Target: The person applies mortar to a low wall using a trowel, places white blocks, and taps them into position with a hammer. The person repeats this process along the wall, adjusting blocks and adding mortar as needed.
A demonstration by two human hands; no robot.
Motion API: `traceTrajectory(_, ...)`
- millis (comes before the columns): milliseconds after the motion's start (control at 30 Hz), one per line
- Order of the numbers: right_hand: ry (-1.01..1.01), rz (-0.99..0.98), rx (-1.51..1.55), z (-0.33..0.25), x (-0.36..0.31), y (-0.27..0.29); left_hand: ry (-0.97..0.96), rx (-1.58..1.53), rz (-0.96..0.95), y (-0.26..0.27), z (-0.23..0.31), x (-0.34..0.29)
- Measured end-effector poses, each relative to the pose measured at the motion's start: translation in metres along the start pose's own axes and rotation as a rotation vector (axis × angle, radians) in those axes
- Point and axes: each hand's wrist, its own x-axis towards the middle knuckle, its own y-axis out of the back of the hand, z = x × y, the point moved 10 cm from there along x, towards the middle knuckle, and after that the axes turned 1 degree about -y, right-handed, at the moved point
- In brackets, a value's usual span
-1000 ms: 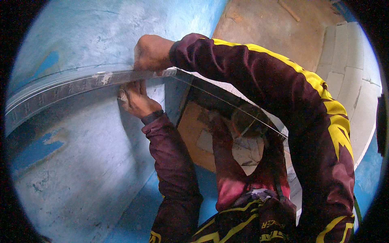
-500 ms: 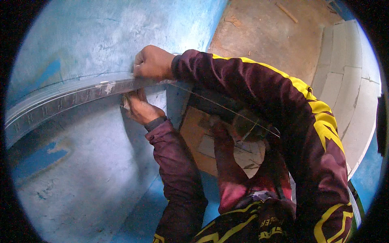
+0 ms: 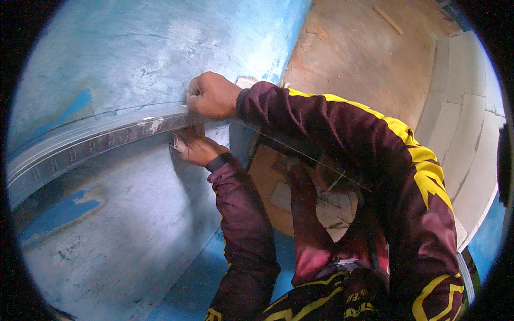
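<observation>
A long grey metal straightedge [image 3: 96, 142] lies flat against a blue wall [image 3: 134, 64]. It runs from the left side toward the wall's corner, and it looks bent only because the picture curves. Bits of white plaster stick to it. The right hand [image 3: 211, 95] sits on the straightedge's top edge, near the end by the corner. This hand is closed into a fist and presses there. The left hand [image 3: 194, 147] is just under the straightedge, right below the right hand. Its fingers curl up against the bottom edge. A thin string [image 3: 300, 152] runs from the hands down past the dark red sleeves [image 3: 246, 235]. Beyond the wall's corner is a brown floor [image 3: 364, 64] and pale blocks [image 3: 460, 117].
</observation>
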Motion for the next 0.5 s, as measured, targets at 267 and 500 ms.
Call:
traceTrajectory(267, -0.165, -0.252, 0.149, -0.009, -0.028, 0.002, -0.191, 0.124, 0.026, 0.006, 0.001, 0.001)
traceTrajectory(500, -0.407, -0.168, 0.157, 0.002, -0.058, 0.010, -0.065, 0.011, 0.054, 0.005, 0.019, -0.009)
